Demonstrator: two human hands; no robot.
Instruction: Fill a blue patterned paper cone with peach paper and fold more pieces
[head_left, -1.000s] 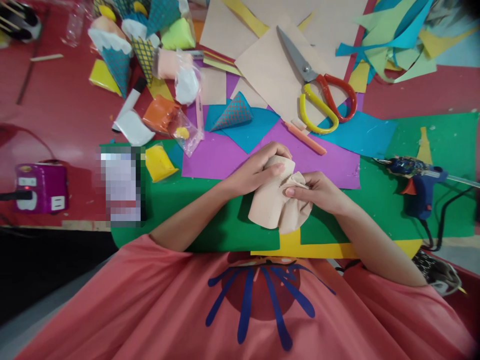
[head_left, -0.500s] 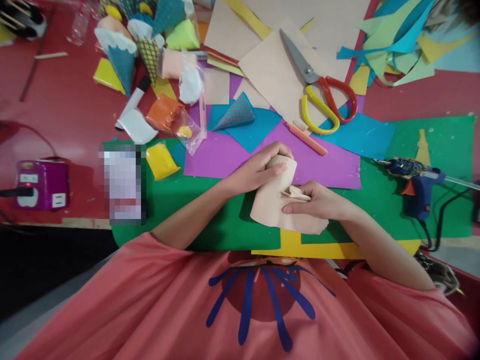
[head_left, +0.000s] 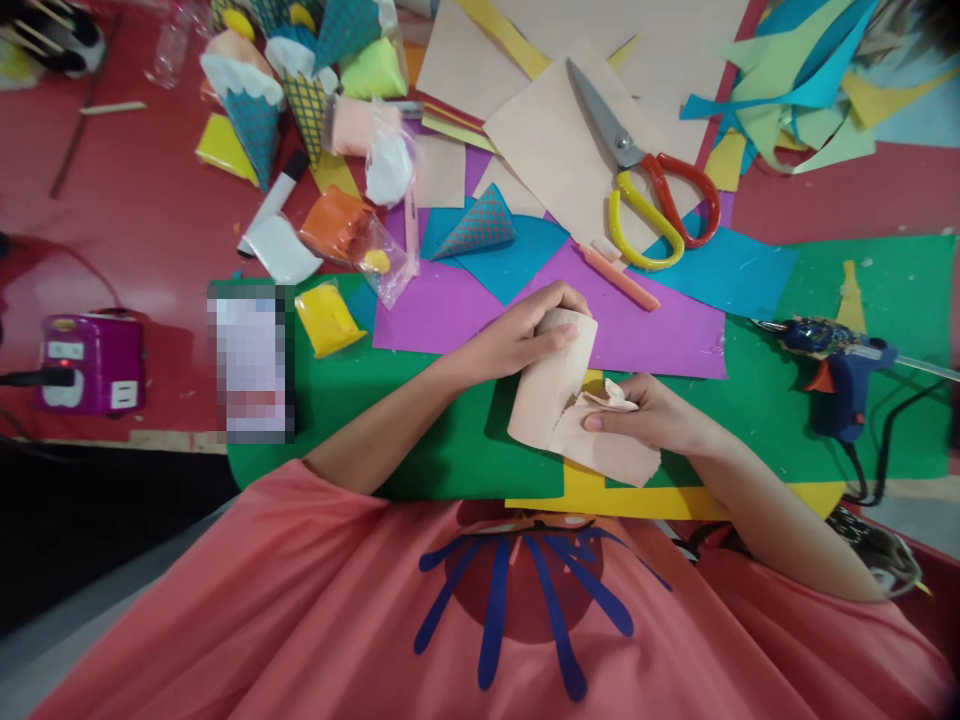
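Two hands: share one piece of thin beige material, just in front of the shirt (head_left: 352, 590).
Left hand (head_left: 534, 332): curves round the upper end, partly closed, with the thumb laid along the outer face; cannot tell the exact set of the fingertips behind.
Right hand (head_left: 651, 414): pinches the torn flap (head_left: 611, 450) between thumb and bent forefinger, next to a crumpled shred (head_left: 615, 393); cannot tell the set of the remaining fingers.
Beige roll (head_left: 550, 400): tilted, upper end toward the right, over the green mat (head_left: 420, 450); cannot tell whether touching it.
Torn flap: spreads to the right of the roll, over part of the yellow strip (head_left: 585, 482).
Weight: judged very light, from the thin edge.
Stiffness: probably springy along the rolled wall, limp and crease-prone at the flap.
Ragged edge: likely fragile; apt to tear further under a sharp pull.
Surface: looks matt; probably not slippery against bare fingers.
Best hold: on the smooth curved wall, with broad, gentle thumb pressure to avoid denting; at the flap, close to the root of the tear.
Nearby: scissors (head_left: 628, 150) on beige sheets beyond; glue gun (head_left: 840, 370) well apart, to the right.
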